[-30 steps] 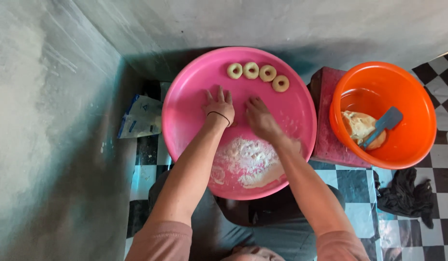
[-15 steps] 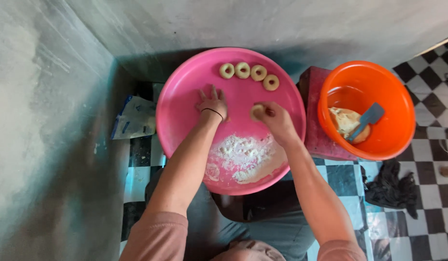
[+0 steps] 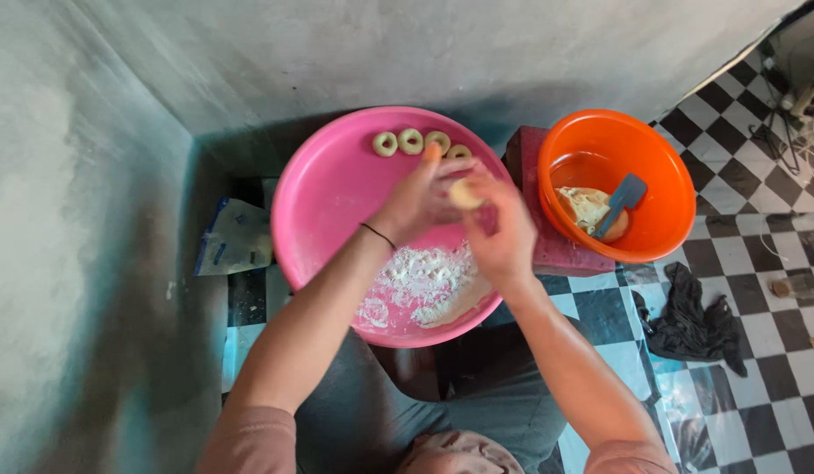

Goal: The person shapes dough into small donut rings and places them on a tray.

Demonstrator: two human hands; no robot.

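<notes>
Now lifted off the pink basin point(image 3: 319, 189), both hands' fingers point(image 3: 442, 184) pinching one dough piece point(image 3: 465, 193)

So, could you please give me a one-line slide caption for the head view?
Both hands shape a dough piece above a pink basin holding dough rings and flour.

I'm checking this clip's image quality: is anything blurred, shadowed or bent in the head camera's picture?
Head view: both hands, left hand and right hand, look motion-smeared around the dough piece; a dark shadow sits behind the pink basin; the checkered floor lines bow at the edges, a wide-lens look.
</notes>
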